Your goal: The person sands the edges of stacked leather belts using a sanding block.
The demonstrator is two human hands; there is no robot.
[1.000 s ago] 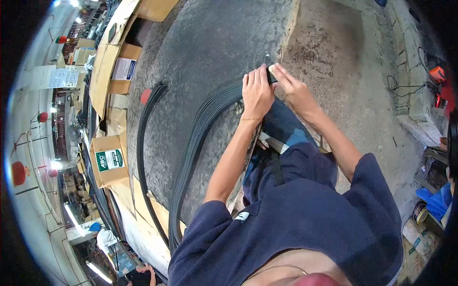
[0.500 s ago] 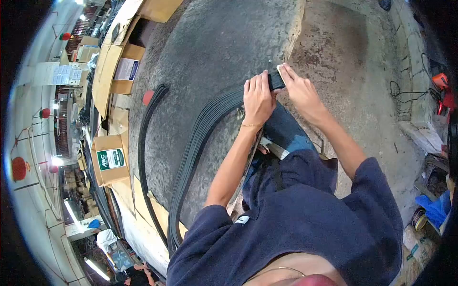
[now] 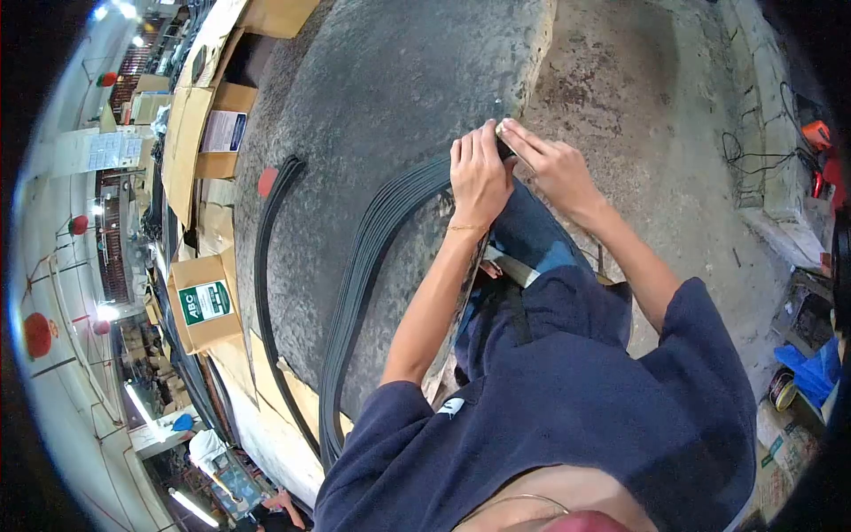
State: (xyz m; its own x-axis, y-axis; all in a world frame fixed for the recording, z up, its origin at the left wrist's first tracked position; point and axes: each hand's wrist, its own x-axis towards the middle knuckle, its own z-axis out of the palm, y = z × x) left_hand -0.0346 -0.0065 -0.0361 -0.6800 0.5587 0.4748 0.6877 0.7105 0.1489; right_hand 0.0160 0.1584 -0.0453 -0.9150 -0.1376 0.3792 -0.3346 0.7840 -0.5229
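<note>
A thick bundle of long black strips point(image 3: 355, 257), seemingly rubber, curves over the dark worktable point(image 3: 381, 80). Near its far end my left hand point(image 3: 480, 177) is wrapped over the strips, fingers on top. Against the left fingertips, my right hand point(image 3: 551, 173) is closed at the bundle's end, its fingers straight and pressed together. Something pale shows at the right fingertips, too small to name. Both hands largely hide the end of the bundle. A thinner bundle of black strips point(image 3: 266, 257) lies apart to the left.
A red round patch point(image 3: 267, 182) is beside the thinner bundle's tip. Cardboard boxes point(image 3: 206, 297) line the table's left side. Concrete floor point(image 3: 656, 177) stretches to the right, with a black cable point(image 3: 753, 164) and blue cloth point(image 3: 811, 368). Another person's arm point(image 3: 285, 505) shows at lower left.
My right hand has shifted left and closer to my left hand, its fingertips now meeting the left fingers. The black bundle end that showed between the hands is now mostly covered.
</note>
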